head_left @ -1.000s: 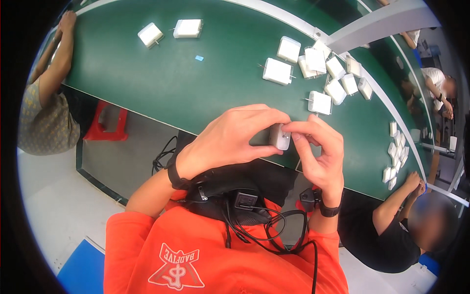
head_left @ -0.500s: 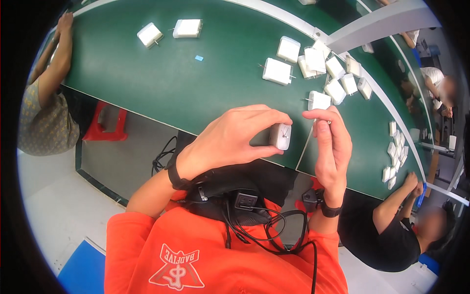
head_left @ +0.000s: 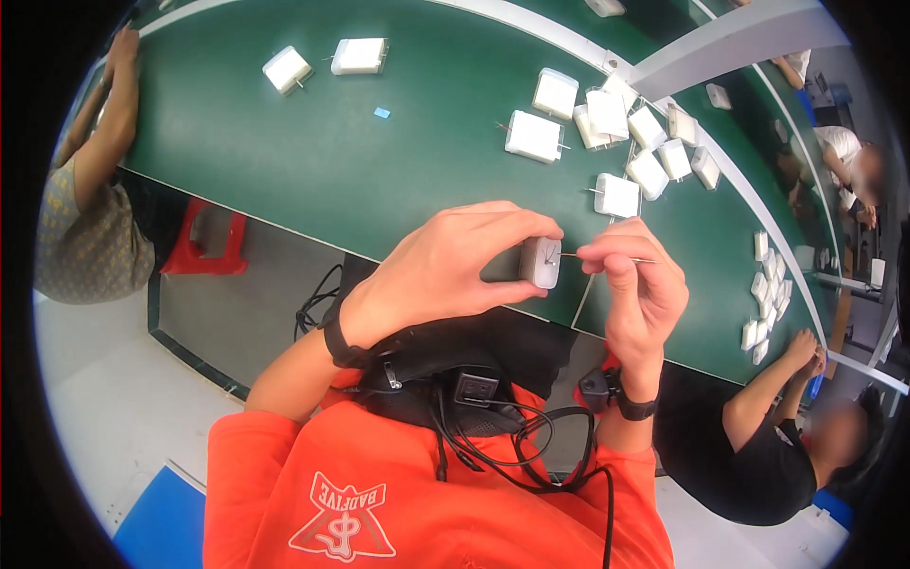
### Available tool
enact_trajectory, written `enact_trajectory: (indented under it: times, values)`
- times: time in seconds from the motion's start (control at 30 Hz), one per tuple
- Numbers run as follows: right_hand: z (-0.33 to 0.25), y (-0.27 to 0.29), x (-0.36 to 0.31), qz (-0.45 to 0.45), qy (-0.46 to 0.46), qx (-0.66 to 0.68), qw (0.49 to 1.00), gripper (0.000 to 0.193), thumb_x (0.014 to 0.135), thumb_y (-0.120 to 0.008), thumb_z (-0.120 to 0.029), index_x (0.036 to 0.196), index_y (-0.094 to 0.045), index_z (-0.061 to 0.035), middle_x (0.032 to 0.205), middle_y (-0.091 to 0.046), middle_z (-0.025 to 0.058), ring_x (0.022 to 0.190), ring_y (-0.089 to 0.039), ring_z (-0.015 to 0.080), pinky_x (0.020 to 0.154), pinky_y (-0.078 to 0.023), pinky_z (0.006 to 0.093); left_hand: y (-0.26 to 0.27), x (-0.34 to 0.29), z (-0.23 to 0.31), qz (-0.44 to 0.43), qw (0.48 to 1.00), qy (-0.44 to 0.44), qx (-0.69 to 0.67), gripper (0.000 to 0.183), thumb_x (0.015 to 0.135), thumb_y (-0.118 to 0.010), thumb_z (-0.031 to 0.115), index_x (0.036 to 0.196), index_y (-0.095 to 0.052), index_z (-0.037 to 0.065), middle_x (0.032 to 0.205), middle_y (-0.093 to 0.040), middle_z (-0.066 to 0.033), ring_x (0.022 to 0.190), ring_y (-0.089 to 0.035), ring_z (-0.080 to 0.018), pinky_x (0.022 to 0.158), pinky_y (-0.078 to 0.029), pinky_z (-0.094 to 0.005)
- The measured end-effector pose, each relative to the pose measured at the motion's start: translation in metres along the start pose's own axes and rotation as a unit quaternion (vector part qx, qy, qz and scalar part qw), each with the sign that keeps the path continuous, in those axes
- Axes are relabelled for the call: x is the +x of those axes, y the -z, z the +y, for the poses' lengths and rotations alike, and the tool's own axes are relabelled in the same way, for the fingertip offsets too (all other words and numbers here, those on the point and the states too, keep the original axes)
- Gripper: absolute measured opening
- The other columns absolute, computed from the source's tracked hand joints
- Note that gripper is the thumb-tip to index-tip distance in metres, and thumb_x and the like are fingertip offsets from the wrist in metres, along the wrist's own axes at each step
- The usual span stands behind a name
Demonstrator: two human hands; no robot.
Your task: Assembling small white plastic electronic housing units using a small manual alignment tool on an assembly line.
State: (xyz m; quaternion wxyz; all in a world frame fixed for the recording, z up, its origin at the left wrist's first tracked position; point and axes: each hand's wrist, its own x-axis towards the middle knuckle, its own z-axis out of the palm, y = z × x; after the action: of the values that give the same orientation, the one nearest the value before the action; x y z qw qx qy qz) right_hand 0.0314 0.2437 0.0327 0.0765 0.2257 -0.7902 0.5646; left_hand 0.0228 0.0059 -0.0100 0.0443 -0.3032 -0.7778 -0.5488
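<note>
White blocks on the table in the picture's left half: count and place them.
2: one white block just beyond the small blue scrap, another to that block's left. The co-worker's hands at far left may hide more.

Held block (head_left: pixel 538 274): we see smooth, plastic-looking walls, faintly glossy.
Thin rod (head_left: pixel 646 261): looks like metal to us.
Green tabletop (head_left: pixel 332 152): smooth, with a soft sheen.
Red stool (head_left: pixel 226 260): we see plastic.
Orange shirt (head_left: pixel 445 517): matt cloth.

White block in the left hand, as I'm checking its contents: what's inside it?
Thin wires show at one end of the white block; the rest of its interior is covered and cannot be seen.
</note>
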Motion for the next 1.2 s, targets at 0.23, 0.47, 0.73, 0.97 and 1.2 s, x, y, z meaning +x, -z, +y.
enact_trajectory:
  times: [0.23, 0.47, 0.73, 0.97, 1.2]
  values:
    - [0.0019, -0.0071, 0.0041, -0.024, 0.009, -0.051, 0.998, 0.003, 0.101, -0.075, 0.001, 0.1, -0.079, 0.0013, 0.092, -0.078, 0.01, 0.081, -0.068, 0.023, 0.074, -0.054, 0.0347, -0.0009, -0.0007, -0.0002, 0.009, 1.0, -0.007, 0.002, 0.052, 0.079, -0.096, 0.009, 0.126, -0.075, 0.004, 0.109, -0.079, -0.0085, 0.097, -0.079, -0.026, 0.087, -0.063, -0.0365]
    - [0.0006, -0.0051, 0.0049, -0.014, 0.011, -0.076, 0.997, 0.003, 0.1, -0.076, 0.001, 0.098, -0.077, 0.0012, 0.091, -0.078, 0.0097, 0.081, -0.068, 0.0238, 0.075, -0.054, 0.0349, -0.0001, 0.0007, 0.0004, 0.007, 1.0, -0.005, -0.012, 0.051, 0.079, -0.096, 0.008, 0.125, -0.076, 0.004, 0.109, -0.079, -0.0084, 0.097, -0.079, -0.0257, 0.087, -0.063, -0.0366]
    - [-0.0017, -0.0077, 0.0066, -0.03, 0.027, -0.069, 0.997, 0.001, 0.099, -0.077, 0.001, 0.098, -0.077, 0.0003, 0.091, -0.078, 0.01, 0.081, -0.069, 0.0248, 0.074, -0.054, 0.0357, 0.0004, 0.0006, 0.0009, 0.003, 1.0, 0.009, -0.014, 0.049, 0.079, -0.096, 0.009, 0.123, -0.076, 0.003, 0.107, -0.079, -0.0083, 0.097, -0.079, -0.0256, 0.086, -0.062, -0.0364]
    - [0.0001, -0.0071, 0.0058, -0.02, 0.028, -0.095, 0.995, 0.001, 0.098, -0.078, 0.001, 0.098, -0.077, 0.0003, 0.091, -0.077, 0.0095, 0.081, -0.069, 0.0253, 0.075, -0.054, 0.0357, -0.0004, 0.001, 0.0006, 0.008, 1.0, 0.0, -0.019, 0.049, 0.079, -0.096, 0.009, 0.124, -0.076, 0.003, 0.105, -0.079, -0.0082, 0.096, -0.079, -0.0255, 0.084, -0.062, -0.0363]
    - [-0.0001, -0.0048, 0.0042, 0.0, 0.007, -0.058, 0.998, 0.005, 0.102, -0.076, -0.001, 0.098, -0.075, 0.0017, 0.091, -0.077, 0.0102, 0.081, -0.069, 0.0241, 0.075, -0.055, 0.0351, -0.0007, 0.0003, -0.0006, 0.006, 1.0, 0.001, -0.01, 0.051, 0.079, -0.096, 0.008, 0.126, -0.077, 0.004, 0.106, -0.079, -0.0076, 0.095, -0.079, -0.0249, 0.085, -0.062, -0.0358]
